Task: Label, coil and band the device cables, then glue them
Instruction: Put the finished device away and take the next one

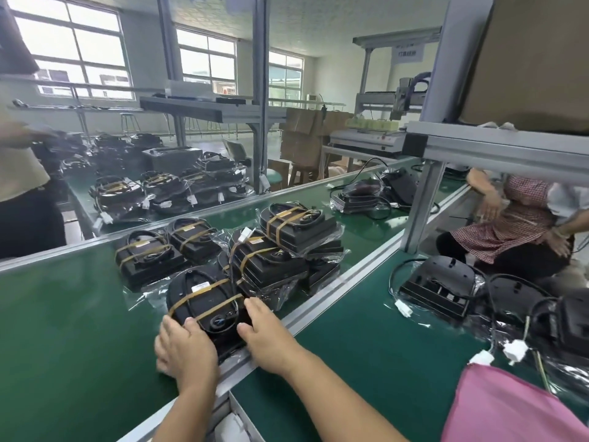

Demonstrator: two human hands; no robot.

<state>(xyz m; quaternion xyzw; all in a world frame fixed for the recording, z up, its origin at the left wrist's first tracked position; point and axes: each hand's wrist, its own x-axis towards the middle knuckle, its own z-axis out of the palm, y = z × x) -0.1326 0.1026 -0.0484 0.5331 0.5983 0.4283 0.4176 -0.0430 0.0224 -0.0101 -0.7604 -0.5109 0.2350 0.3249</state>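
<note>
Left hand (183,349) and right hand (264,330) flank near banded device (204,301) on green belt (63,314); fingers relaxed, apparently touching, not gripping.

Bright daylight pours in through the large windows (73,49) at the far left and middle, which are blown out to near white. The room is evenly lit, with only soft shadows under the banded devices on the green desk (63,314). Clear plastic bags (280,296) around the devices catch small glints. The wide-angle lens bends the metal uprights (261,90) and the desk rails toward the edges. The near hands are fairly sharp; the figure at the left edge and the pink cloth (510,409) at bottom right are smeared and soft.
</note>
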